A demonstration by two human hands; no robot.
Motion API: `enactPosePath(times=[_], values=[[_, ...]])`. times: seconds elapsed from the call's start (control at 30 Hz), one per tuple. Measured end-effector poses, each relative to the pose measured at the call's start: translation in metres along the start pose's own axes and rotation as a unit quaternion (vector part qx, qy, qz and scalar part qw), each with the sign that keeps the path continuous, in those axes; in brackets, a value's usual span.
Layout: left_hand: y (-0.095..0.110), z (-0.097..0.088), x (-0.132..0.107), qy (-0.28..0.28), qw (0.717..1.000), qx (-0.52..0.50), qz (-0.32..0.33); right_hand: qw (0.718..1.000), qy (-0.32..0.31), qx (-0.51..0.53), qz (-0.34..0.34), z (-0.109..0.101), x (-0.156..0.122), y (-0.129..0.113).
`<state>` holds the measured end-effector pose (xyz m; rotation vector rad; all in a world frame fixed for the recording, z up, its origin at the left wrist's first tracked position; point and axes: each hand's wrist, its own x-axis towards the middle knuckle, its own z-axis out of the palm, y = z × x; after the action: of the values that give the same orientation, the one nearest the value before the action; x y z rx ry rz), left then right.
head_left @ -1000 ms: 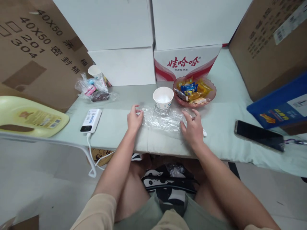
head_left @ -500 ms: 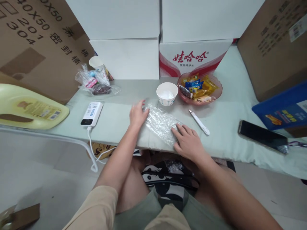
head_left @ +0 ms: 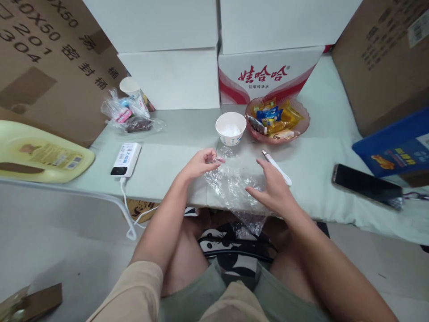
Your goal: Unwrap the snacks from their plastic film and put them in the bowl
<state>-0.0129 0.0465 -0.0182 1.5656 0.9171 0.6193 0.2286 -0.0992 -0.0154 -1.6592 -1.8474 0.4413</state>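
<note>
A crumpled sheet of clear plastic wrap [head_left: 234,188] hangs between my hands above the table's front edge. My left hand [head_left: 201,163] pinches its upper left corner and holds it lifted. My right hand [head_left: 273,190] is at the wrap's right side with fingers spread, touching the film near its lower edge. Just behind the wrap stands a white paper bowl [head_left: 230,128] holding something white. A white pen-like stick [head_left: 277,167] lies on the table by my right fingertips.
A pink dish of wrapped snacks [head_left: 276,123] sits right of the bowl. A white power bank [head_left: 126,158] with cable lies at left, a black phone [head_left: 367,185] at right. A bag of packets [head_left: 129,117], a yellow jug [head_left: 40,154] and cardboard boxes ring the pale green table [head_left: 167,165].
The wrap lay flat under both palms; now my left hand has pinched and lifted one corner, and the sheet has slid toward me, hanging over the table edge.
</note>
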Motion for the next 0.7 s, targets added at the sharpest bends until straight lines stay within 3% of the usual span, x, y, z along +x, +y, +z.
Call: enactPosePath(times=[0.13, 0.23, 0.3, 0.43, 0.5, 0.6, 0.7], values=[[0.012, 0.006, -0.009, -0.079, 0.995, -0.060, -0.010, 0.980, -0.078, 0.171, 0.060, 0.010, 0.033, 0.007], [0.017, 0.002, -0.015, -0.096, 0.991, -0.088, -0.013, 0.932, -0.202, 0.289, 0.083, 0.020, 0.042, -0.001], [0.016, -0.004, -0.018, -0.081, 0.990, -0.115, -0.009, 0.900, -0.229, 0.354, 0.108, 0.027, 0.042, -0.007], [0.010, -0.008, -0.021, 0.030, 0.967, -0.251, -0.015, 0.863, -0.115, 0.445, 0.210, 0.037, 0.043, -0.013], [0.007, 0.001, -0.021, 0.032, 0.948, -0.308, -0.071, 0.847, -0.061, 0.469, 0.244, 0.040, 0.045, -0.013], [0.007, 0.023, -0.021, -0.020, 0.948, -0.276, -0.156, 0.830, -0.032, 0.494, 0.256, 0.043, 0.047, -0.010], [0.009, 0.035, -0.017, 0.007, 0.969, -0.190, -0.155, 0.841, -0.033, 0.482, 0.245, 0.045, 0.046, -0.005]])
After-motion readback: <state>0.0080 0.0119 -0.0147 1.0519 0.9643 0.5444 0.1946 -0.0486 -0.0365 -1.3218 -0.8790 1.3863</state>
